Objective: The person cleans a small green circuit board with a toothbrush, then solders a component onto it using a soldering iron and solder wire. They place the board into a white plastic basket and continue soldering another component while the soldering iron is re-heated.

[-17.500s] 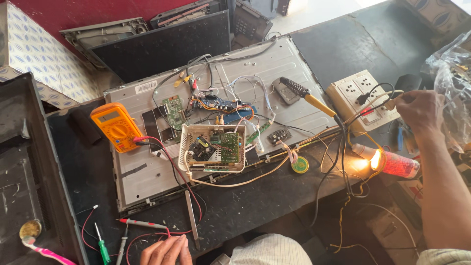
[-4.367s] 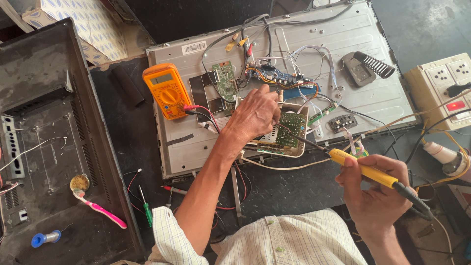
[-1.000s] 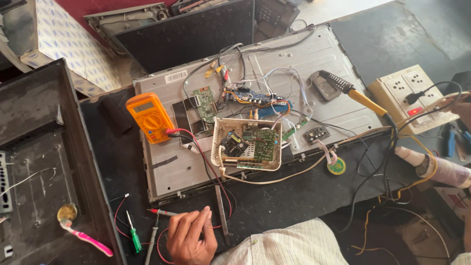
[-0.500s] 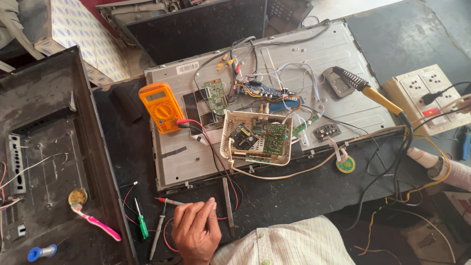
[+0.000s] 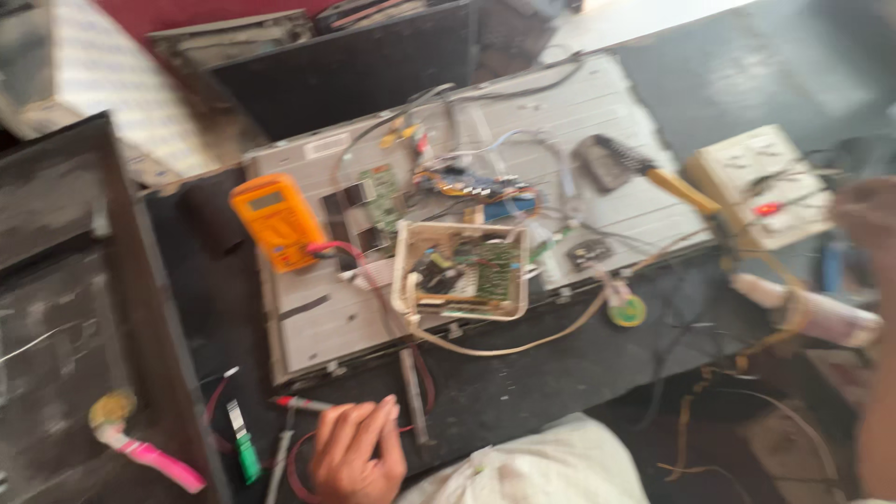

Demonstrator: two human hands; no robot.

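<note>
The picture is motion-blurred. My left hand (image 5: 359, 453) lies on the dark table at the bottom, fingers stretched out, holding nothing. Its fingertips are next to a red test probe (image 5: 299, 403) and red wires. My right hand (image 5: 866, 217) is at the right edge beside a white socket board (image 5: 756, 177); blur hides what its fingers do. Between the hands lies a grey metal panel (image 5: 317, 322). On it sit an orange multimeter (image 5: 275, 219) and an open beige box with a green circuit board (image 5: 462, 271).
A yellow-handled soldering iron (image 5: 681, 189) rests on the panel's right side. A round yellow-green tin (image 5: 627, 310) and a white bulb holder (image 5: 812, 315) lie further right. A green screwdriver (image 5: 245, 450), a pink-handled tool (image 5: 154, 457) and a dark casing (image 5: 65, 299) are at the left.
The view has swung and blurred. My right hand has come further into view beside the socket board. My left hand stays by the red probe.
</note>
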